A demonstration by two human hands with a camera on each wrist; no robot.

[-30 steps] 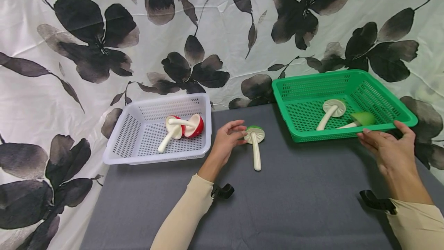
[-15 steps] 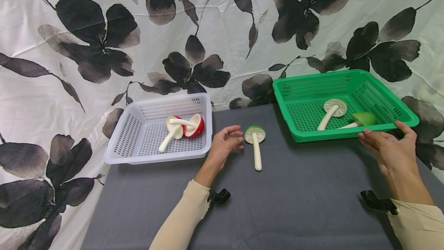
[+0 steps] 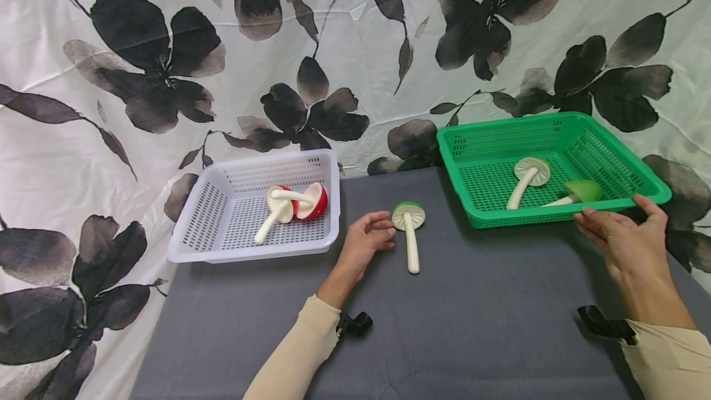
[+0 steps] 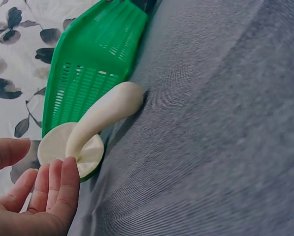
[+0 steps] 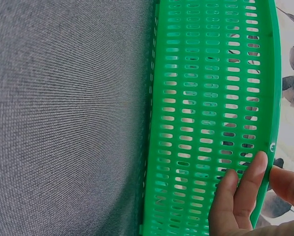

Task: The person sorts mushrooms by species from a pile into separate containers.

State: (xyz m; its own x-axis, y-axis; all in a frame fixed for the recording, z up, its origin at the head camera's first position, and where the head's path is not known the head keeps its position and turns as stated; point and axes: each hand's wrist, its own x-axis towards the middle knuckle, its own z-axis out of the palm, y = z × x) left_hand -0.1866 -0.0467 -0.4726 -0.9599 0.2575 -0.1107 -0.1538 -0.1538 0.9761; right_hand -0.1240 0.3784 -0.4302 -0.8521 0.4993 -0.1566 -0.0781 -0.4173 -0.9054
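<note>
In the head view my left hand (image 3: 363, 244) is beside a toy mushroom (image 3: 411, 239) with a green-edged cap and a pale stem, lying gills-up on the grey cloth. Its fingers are loosely bent and hold nothing; in the left wrist view the fingertips overlap the mushroom cap (image 4: 53, 142). My right hand (image 3: 633, 239) pinches the near right rim of a green basket (image 3: 472, 218). Seen from the right wrist, the fingers (image 5: 250, 182) lie on its outer wall and the thumb goes over the rim. Inside are two more green-capped mushrooms, one gills-up (image 3: 534, 171), the other green cap (image 3: 583, 189) on its side.
A white basket (image 3: 189, 255) stands on the left, with two red-capped toy mushrooms (image 3: 312, 202) piled together inside. The grey cloth (image 3: 455, 326) covers the table. A floral curtain (image 3: 389, 73) hangs right behind both baskets.
My left hand drew back left from the mushroom on the cloth, then came slightly right and lower again. The gills-up mushroom in the green basket shifted a little left. My right hand stayed put.
</note>
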